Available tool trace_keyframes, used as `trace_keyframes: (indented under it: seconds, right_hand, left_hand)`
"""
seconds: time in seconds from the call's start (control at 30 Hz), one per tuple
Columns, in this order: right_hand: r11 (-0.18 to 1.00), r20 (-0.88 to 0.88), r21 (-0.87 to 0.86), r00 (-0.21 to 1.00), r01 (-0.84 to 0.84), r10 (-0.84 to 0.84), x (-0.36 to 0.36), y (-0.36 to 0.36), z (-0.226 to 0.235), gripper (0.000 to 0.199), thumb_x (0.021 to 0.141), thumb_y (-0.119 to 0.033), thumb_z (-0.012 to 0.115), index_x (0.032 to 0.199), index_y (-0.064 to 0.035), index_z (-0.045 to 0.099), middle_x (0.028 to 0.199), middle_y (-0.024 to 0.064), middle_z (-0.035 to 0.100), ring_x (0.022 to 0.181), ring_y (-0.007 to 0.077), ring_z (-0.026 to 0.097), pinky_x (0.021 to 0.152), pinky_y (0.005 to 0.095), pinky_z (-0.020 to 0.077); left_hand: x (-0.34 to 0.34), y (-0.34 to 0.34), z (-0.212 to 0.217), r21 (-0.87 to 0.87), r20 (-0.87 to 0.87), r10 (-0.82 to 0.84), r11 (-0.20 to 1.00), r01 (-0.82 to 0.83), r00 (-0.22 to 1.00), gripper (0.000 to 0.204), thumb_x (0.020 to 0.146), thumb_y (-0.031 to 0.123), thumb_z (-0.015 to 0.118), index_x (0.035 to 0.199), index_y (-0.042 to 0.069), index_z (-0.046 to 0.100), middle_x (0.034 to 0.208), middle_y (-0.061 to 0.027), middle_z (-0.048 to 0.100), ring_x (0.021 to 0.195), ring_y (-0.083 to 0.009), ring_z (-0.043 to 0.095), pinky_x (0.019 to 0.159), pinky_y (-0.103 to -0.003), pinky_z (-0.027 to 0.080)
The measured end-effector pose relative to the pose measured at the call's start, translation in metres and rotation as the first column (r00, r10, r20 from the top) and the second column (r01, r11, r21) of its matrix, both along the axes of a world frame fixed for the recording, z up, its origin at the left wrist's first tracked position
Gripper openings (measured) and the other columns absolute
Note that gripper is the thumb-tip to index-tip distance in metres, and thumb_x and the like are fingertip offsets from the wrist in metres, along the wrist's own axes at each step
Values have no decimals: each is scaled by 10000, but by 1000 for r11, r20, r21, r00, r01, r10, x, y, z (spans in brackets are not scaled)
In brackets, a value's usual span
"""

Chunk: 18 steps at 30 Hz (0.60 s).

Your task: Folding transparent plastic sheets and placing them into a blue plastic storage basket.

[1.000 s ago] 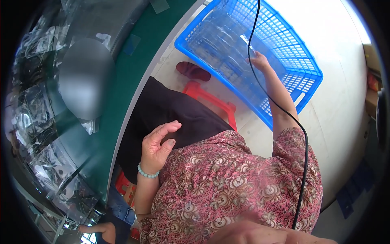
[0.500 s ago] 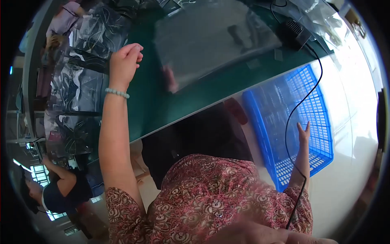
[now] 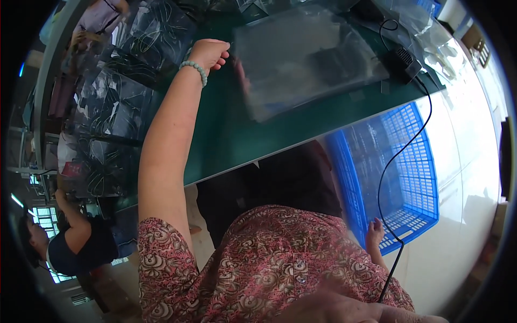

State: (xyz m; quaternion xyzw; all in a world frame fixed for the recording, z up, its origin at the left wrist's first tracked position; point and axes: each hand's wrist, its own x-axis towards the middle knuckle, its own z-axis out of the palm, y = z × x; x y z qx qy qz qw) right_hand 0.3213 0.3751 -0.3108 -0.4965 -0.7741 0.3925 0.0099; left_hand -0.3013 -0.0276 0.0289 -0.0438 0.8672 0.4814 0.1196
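Observation:
My left hand (image 3: pixel 210 55), with a bead bracelet (image 3: pixel 195 71) at the wrist, hovers over the green table (image 3: pixel 226 140). Its fingers are curled and pinched; anything between them is too small to make out. Just right of the fingertips lies a large clear plastic bag or sheet (image 3: pixel 280 70), its left edge close to the hand. Down at the right, my right hand (image 3: pixel 375 232) is at the near edge of a blue plastic basket (image 3: pixel 423 161). Its fingers look apart and nothing shows in them.
A black device with a grille (image 3: pixel 407 64) sits at the table's right, its black cable (image 3: pixel 383 167) hanging across the basket. Clear bags with thin cords (image 3: pixel 113 107) cover the table's left. A person in dark clothes (image 3: pixel 83 247) is at lower left; another person (image 3: pixel 99 19) is farther off.
My left hand has moved away from me and right, close to the plastic bag's left edge. My right hand has drawn back from inside the basket toward its near edge. The view has shifted slightly.

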Motion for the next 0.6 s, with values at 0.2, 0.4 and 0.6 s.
trace_keyframes:
  seconds: [0.2, 0.4, 0.6]
  right_hand:
    - [943, -72, -95, 947, -319, 313, -45, -71, 58, 254, 896, -129, 663, 1115, -1, 686, 908, 128, 731, 851, 198, 708, 795, 311, 538]
    - [933, -237, -7, 907, -360, 348, -108, -79, 94, 209, 891, -132, 673, 1055, -7, 707, 895, 132, 733, 806, 177, 700, 744, 314, 535]
    - [840, -396, 274, 740, -469, 543, -196, -90, 204, 167, 900, -43, 626, 1045, 9, 692, 873, 120, 711, 783, 207, 683, 752, 295, 522]
  left_hand:
    - [-8, 11, -1, 331, 196, -58, 943, -10, 979, 236, 897, 270, 742, 949, 68, 633, 788, -51, 663, 661, -108, 648, 592, -242, 568]
    - [0, 27, 7, 708, 150, -167, 706, 12, 974, 179, 1022, 122, 429, 924, 21, 539, 1199, -259, 633, 1081, -397, 657, 929, -475, 570]
    - [56, 2, 71, 838, -492, -358, 52, 543, 794, 205, 1012, 304, 515, 950, 139, 619, 1523, -265, 380, 1482, -435, 220, 1097, -751, 215]
